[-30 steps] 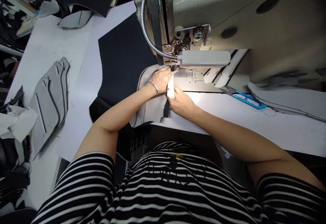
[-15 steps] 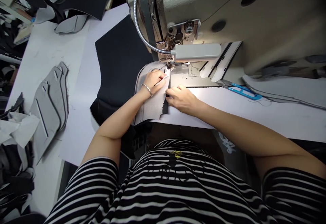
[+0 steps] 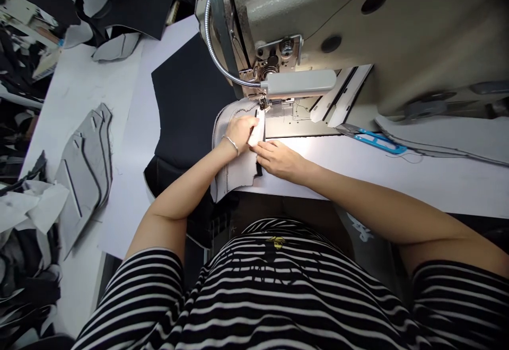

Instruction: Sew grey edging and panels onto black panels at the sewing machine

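A light grey fabric panel (image 3: pixel 241 172) with a curved, stitched edge lies under the needle area of a sewing machine (image 3: pixel 318 32). Along its right edge runs a white strip (image 3: pixel 258 127) with a dark line on it. My left hand (image 3: pixel 240 131) rests on the panel, its fingers closed on the strip's left side. Just below and to the right, my right hand (image 3: pixel 278 159) grips the panel's right edge near the strip's lower end, fingertips pressed together. Dark material shows under that edge. The undersides of both hands' fingers are hidden.
A grey lamp (image 3: pixel 300 82) on a bent metal hose hangs over the needle area. Blue-handled thread snips (image 3: pixel 377 140) lie to the right beside grey panels (image 3: pixel 445 138). Black fabric (image 3: pixel 191 101) spreads to the left, with stacked grey pieces (image 3: pixel 85 164) farther left.
The white strip now lies flat along the panel's edge, where before its lower end was lifted in my left fingers. My right hand has shifted slightly left onto the edge.
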Motion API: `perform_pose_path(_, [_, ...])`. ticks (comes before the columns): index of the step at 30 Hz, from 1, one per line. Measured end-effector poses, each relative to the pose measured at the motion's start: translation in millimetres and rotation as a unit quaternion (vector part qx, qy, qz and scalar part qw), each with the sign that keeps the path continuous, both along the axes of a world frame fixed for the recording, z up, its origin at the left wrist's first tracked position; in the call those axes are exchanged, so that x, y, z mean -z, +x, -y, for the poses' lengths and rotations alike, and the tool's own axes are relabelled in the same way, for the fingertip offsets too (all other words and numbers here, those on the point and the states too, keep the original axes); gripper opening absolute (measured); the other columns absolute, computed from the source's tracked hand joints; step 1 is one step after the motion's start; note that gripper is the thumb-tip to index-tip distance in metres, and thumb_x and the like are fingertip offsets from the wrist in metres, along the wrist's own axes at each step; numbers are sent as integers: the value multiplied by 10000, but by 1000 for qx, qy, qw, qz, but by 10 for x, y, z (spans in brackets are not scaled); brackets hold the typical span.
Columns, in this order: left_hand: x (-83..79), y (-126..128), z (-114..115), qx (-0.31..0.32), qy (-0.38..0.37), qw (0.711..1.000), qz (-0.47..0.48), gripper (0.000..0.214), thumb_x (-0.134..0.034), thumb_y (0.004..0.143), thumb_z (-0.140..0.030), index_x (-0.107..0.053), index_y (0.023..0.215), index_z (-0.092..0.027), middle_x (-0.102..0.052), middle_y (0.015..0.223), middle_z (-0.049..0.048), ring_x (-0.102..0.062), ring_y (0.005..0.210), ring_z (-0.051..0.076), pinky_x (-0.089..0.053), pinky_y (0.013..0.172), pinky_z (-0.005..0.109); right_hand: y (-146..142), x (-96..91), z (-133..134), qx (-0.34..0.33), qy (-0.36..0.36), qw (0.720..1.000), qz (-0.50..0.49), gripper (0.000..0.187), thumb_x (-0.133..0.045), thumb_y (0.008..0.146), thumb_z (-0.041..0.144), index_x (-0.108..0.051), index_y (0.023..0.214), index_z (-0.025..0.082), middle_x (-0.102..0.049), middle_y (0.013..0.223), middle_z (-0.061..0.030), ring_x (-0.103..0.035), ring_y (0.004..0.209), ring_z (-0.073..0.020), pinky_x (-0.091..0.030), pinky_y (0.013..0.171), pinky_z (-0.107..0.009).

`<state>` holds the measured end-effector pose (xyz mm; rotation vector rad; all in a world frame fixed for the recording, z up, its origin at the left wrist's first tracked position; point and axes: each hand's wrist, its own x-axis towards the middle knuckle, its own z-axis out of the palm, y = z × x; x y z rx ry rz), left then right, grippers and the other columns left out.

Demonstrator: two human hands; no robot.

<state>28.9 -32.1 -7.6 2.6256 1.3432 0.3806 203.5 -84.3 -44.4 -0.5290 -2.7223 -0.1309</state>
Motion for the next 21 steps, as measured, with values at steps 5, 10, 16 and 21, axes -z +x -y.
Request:
perform_pose_path(5, [-13,81,286,-1,39,998,-45,141,-481,790,-137,-617,768,-168,-708,877,87,-624,834,224,-498,828,396,-23,20,-31,-14,-70,997,19,244,-397,933,117,-632,889,70,-613,848,-115,-514,861,-200,-423,728,-326])
perform_pose_path(10, [-48,86,335,5,8,998,-64,129,-506,748,-155,-634,751,-171,-712,827,81,-640,763,211,-504,791,371,-17,-119,31,8,-90,994,63,307,-331,935,62,-637,962,58,-620,837,-127,-519,874,-210,-397,600,-286])
perform_pose_path(16, [-12,91,166,-5,-5,997,-77,121,-528,722,-166,-648,712,-176,-718,830,83,-635,754,214,-502,768,379,-95,-102,-53,29,-88,993,73,302,-352,910,20,-643,989,43,-633,826,-135,-537,856,-207,-408,647,-297])
perform_pose_path(21, [4,81,-28,-16,-3,997,-70,124,-539,724,-191,-663,722,-180,-720,851,78,-631,777,222,-498,750,372,-141,-33,-202,30,-74,995,60,322,-527,934,311,-642,992,17,-638,887,-170,-547,909,-254,-443,778,-380])
